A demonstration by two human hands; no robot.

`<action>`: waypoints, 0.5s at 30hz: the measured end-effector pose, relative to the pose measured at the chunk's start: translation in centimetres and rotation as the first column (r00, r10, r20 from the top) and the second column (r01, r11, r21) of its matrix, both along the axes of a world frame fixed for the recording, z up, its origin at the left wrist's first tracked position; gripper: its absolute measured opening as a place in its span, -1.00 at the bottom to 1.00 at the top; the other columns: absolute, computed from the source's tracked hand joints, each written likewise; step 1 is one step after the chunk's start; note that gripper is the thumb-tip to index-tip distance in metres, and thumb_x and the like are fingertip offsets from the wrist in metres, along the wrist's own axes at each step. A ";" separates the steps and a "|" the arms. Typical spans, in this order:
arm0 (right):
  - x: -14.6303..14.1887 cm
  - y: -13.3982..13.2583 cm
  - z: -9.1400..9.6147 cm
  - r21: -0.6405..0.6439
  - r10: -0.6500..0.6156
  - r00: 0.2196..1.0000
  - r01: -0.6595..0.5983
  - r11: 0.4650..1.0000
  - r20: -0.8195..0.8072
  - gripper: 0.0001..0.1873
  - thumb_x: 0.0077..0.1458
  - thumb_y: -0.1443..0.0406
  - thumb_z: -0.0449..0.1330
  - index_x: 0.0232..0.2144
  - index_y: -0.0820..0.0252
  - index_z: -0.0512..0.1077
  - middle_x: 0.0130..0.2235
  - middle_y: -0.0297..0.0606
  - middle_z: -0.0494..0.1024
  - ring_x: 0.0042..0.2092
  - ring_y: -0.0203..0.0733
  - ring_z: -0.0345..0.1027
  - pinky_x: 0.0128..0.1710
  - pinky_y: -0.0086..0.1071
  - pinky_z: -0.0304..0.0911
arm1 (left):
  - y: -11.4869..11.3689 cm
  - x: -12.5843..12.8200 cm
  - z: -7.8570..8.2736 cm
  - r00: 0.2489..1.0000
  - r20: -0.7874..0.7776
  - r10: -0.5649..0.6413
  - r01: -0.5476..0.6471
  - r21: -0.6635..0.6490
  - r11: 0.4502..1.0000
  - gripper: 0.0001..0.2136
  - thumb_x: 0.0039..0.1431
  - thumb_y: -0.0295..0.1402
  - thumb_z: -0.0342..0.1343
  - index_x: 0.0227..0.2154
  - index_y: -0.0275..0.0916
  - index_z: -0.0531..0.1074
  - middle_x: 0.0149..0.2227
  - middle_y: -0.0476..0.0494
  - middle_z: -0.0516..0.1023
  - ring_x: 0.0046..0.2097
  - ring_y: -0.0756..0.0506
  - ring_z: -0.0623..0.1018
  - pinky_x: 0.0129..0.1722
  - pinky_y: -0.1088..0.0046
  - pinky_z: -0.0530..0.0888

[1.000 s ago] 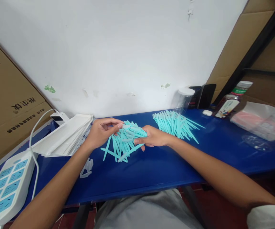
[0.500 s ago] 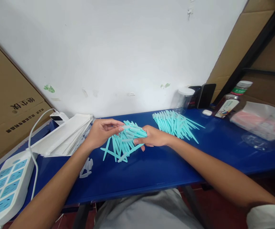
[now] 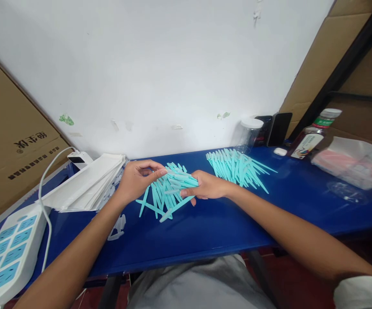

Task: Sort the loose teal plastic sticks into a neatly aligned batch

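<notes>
A loose heap of thin teal plastic sticks lies on the blue table between my hands. My left hand sits at the heap's left side, thumb and forefinger pinched on the end of a teal stick. My right hand rests on the heap's right side, fingers curled around a bundle of teal sticks. A second, neater pile of teal sticks lies behind my right hand.
A stack of white paper sleeves lies left of the heap, with a small clear plastic piece in front. A white power strip sits at far left. A clear jar, phones, a bottle and plastic bags stand at right.
My hands have shifted only slightly; the left fingers have closed a little more on a stick at the top of the heap. Nothing else has moved.
</notes>
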State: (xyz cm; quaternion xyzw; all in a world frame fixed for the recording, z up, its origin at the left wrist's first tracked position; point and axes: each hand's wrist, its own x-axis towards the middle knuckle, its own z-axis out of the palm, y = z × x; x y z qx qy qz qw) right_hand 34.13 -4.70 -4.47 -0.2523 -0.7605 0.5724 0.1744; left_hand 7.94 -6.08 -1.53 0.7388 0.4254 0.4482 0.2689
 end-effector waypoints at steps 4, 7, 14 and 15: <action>0.0 0.0 0.0 -0.004 -0.002 1.000 0.002 1.000 -0.004 -0.51 0.11 -0.05 0.35 -0.27 0.31 0.55 -0.50 -0.27 0.60 -0.62 -0.40 0.20 -0.63 -0.49 0.11 | -0.1 0.1 0.3 1.000 -0.005 0.015 -0.015 0.005 1.000 -0.76 0.14 -0.15 0.36 -0.35 -0.26 0.66 -0.32 -0.18 0.70 -0.28 -0.14 0.67 -0.33 0.44 0.61; 0.0 0.1 0.0 -0.006 -0.003 1.000 0.003 1.000 -0.014 -0.52 0.11 -0.04 0.35 -0.28 0.31 0.55 -0.49 -0.27 0.60 -0.62 -0.40 0.20 -0.64 -0.49 0.10 | -0.2 0.1 0.4 1.000 -0.011 0.012 -0.012 0.006 1.000 -0.77 0.14 -0.17 0.36 -0.35 -0.26 0.66 -0.32 -0.18 0.70 -0.27 -0.14 0.67 -0.32 0.44 0.61; 0.1 0.0 0.1 -0.016 -0.001 1.000 0.001 1.000 -0.012 -0.51 0.13 -0.05 0.33 -0.27 0.32 0.55 -0.50 -0.27 0.59 -0.62 -0.40 0.19 -0.64 -0.49 0.07 | -0.4 0.0 0.6 1.000 -0.021 0.013 -0.012 0.010 1.000 -0.77 0.14 -0.17 0.37 -0.36 -0.26 0.66 -0.34 -0.17 0.70 -0.30 -0.13 0.66 -0.32 0.44 0.60; 0.1 0.0 0.1 -0.020 -0.002 1.000 0.002 1.000 -0.009 -0.52 0.13 -0.05 0.33 -0.27 0.31 0.55 -0.51 -0.28 0.58 -0.62 -0.40 0.19 -0.63 -0.49 0.08 | -0.4 0.0 0.6 1.000 -0.021 0.013 -0.013 0.011 1.000 -0.77 0.14 -0.17 0.37 -0.36 -0.26 0.66 -0.35 -0.17 0.70 -0.30 -0.13 0.66 -0.32 0.44 0.60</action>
